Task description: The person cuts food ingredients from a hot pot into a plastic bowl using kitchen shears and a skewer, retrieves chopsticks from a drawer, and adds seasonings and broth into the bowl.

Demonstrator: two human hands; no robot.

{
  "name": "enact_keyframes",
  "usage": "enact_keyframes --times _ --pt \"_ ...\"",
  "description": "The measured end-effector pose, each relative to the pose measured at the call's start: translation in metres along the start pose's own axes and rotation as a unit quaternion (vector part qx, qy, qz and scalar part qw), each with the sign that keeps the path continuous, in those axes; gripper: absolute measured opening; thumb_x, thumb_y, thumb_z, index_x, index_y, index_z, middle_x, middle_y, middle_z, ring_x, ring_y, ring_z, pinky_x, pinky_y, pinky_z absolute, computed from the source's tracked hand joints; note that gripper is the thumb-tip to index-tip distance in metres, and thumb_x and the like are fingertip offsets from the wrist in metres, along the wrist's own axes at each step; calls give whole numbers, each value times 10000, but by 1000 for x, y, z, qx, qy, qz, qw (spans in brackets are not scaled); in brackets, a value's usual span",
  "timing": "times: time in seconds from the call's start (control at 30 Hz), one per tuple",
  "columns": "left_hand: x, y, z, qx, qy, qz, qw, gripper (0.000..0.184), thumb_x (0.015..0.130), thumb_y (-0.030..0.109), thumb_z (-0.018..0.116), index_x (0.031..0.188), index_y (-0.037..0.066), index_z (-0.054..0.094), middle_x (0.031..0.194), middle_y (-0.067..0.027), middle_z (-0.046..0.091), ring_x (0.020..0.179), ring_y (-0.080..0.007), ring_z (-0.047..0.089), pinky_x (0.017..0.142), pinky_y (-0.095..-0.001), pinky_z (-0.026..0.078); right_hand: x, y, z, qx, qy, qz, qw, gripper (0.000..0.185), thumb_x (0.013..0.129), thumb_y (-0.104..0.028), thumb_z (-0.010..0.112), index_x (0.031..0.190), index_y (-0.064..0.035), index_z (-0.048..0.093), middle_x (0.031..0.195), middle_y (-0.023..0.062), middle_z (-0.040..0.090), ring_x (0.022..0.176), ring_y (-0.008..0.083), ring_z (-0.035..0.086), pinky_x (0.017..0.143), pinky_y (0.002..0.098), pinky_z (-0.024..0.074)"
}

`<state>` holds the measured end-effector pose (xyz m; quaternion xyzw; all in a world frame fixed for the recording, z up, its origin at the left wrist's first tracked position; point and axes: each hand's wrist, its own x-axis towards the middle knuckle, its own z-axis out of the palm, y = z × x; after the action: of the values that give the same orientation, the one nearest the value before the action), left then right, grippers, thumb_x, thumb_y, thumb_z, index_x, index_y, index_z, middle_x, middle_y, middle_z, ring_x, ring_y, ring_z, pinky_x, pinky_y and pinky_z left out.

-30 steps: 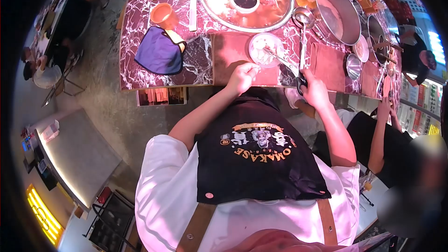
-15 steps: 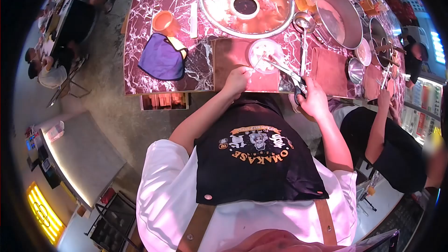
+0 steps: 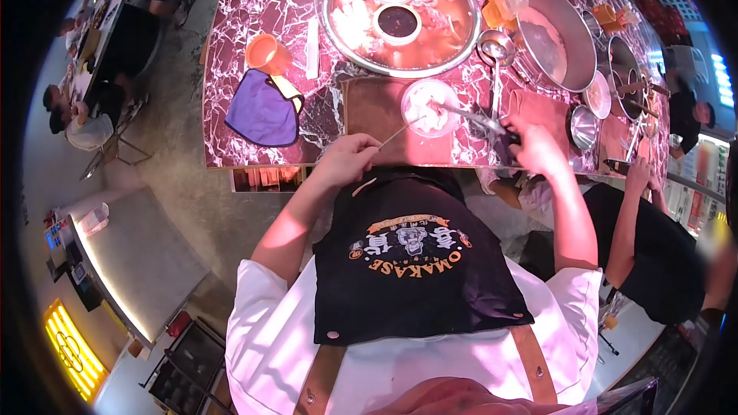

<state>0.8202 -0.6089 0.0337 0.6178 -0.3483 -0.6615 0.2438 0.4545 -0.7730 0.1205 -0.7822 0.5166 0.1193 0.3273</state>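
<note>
My left hand [image 3: 352,158], left of a small round tub [image 3: 412,124], is closed in a pinch on a thin skewer [image 3: 395,136]. The skewer's far end reaches to the tub's near rim. In the tub lie pale, whitish pieces of food [image 3: 430,101]. My right hand [image 3: 540,151] is wrapped round the dark handles of a pair of scissors [image 3: 486,121]. Their blades point left toward the tub and are blurred, so how far apart they are is unclear. Beneath the tub is a brown mat [image 3: 373,119].
Beyond the tub stands a big round pan [image 3: 335,44] of food with two sauce bowls. A ladle [image 3: 496,54] and a large metal pot [image 3: 573,38] are to the right. At left are a purple cloth [image 3: 264,111] and an orange cup [image 3: 267,54]. A co-worker's hand [image 3: 637,177] shows at right.
My left hand has drawn back down and left with the skewer. My right hand has shifted right, pulling the scissors away from the tub's middle. The whole view has also moved slightly.
</note>
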Motion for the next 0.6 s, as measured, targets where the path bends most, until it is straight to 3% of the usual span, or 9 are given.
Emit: enact_keyframes --times 0.07,0.13,0.17,0.27,0.33,0.43,0.53,0.6 --pt "5 11 -7 33 50 65 996 237 989 180 607 1139 11 676 720 -8 620 567 -73 569 507 -243 450 10 -13 -31 -42 49 0 998 527 803 -125 683 1311 -90 548 1040 228 709 1006 398 679 870 480 530" --pt "35 9 -15 78 110 164 977 254 977 180 616 1150 5 674 733 -8 622 598 -71 579 526 -248 460 50 -8 -47 -172 96 -12 980 521 806 -165 667 1305 -93 537 1079 232 686 1049 401 663 893 493 522" --pt "48 19 -18 113 132 151 973 264 958 183 614 1138 1 680 812 -64 687 700 -150 658 627 -299 515 76 -14 -56 -224 61 34 972 503 808 -170 651 1291 -80 544 1097 231 671 1085 402 650 915 492 520" --pt "115 18 -17 220 229 228 921 264 948 203 602 1119 30 703 924 -137 729 840 -267 709 755 -376 542 151 -13 -60 -307 18 36 951 481 815 -168 654 1267 -32 559 1142 235 685 1075 391 668 949 466 530" --pt "140 33 -8 220 250 184 925 263 940 217 597 1103 49 716 987 -162 728 923 -329 698 823 -415 534 195 -6 -55 -351 -24 41 935 442 823 -169 647 1235 -16 595 1148 245 690 1074 384 675 954 456 532" --pt "176 42 -1 240 256 135 926 268 931 233 594 1097 70 728 1021 -178 728 968 -366 690 861 -445 533 226 10 -61 -304 -31 17 952 374 814 -144 657 1161 -6 662 1142 223 705 1071 376 679 950 437 534" --pt "200 42 5 251 247 122 928 267 921 240 581 1061 78 741 1025 -180 727 975 -374 685 877 -458 534 218 25 -91 -195 -28 -63 978 392 775 -89 670 1165 -48 684 1083 232 704 1068 366 667 938 454 521" --pt "216 49 11 247 224 126 934 266 920 243 573 1039 79 746 1011 -182 728 974 -375 685 884 -466 531 229 46 -103 -163 -44 -79 983 457 771 -86 711 1224 -45 671 1093 214 712 1029 341 683 929 411 518"
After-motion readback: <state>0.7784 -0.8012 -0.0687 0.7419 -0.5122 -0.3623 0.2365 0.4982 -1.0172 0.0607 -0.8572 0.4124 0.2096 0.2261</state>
